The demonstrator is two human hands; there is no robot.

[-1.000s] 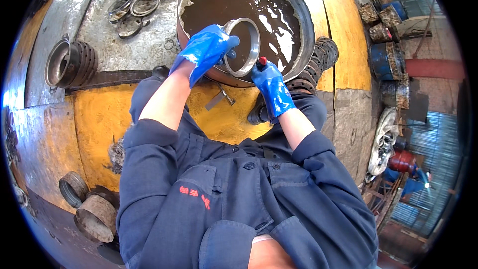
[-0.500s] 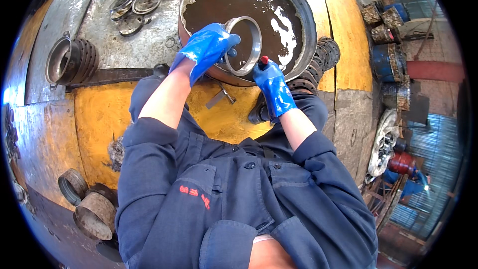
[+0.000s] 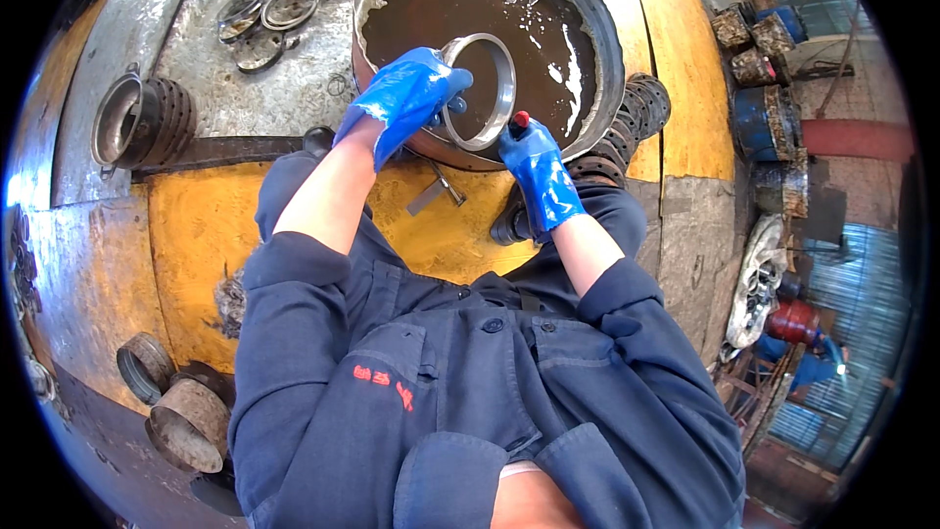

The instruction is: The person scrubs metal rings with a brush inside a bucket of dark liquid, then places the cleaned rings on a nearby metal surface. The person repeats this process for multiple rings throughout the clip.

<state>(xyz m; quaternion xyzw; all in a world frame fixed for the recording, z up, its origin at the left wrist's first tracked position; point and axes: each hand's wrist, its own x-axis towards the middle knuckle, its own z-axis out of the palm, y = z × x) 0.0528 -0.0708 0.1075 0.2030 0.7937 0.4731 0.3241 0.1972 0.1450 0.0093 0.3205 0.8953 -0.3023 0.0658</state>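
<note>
Okay so, both hands are in blue rubber gloves, up at the near rim of a big round tub [image 3: 609,49] of murky brown liquid [image 3: 421,15]. Left hand [image 3: 406,98] has a solid grip on a metal ring [image 3: 507,88], grabbing it by its left side with a couple of fingertips poking into the opening. Ring's tipped up on edge, sort of slanted, and from this angle it overlaps the tub's near edge and the liquid behind it. Right hand [image 3: 539,171] is clenched around a red-ended thing [image 3: 520,120]; only the red bit sticks out the top, so no clue what the rest looks like. That fist is right by the ring's lower right edge, but I can't tell if they're actually touching.

Around them: a bunch of loose rings [image 3: 291,8] lies on the grey metal sheet [image 3: 211,88] left of the tub, some piled on each other. Further left there's a stack of dark ribbed parts [image 3: 164,125] on its side. Dark round discs [image 3: 641,108] are lined up against the tub's right side. Down on the yellow floor [image 3: 206,225], between the knees, is a small metal tool [image 3: 448,186]. Lower left, two short metal cylinders [image 3: 191,421] sit close together.
</note>
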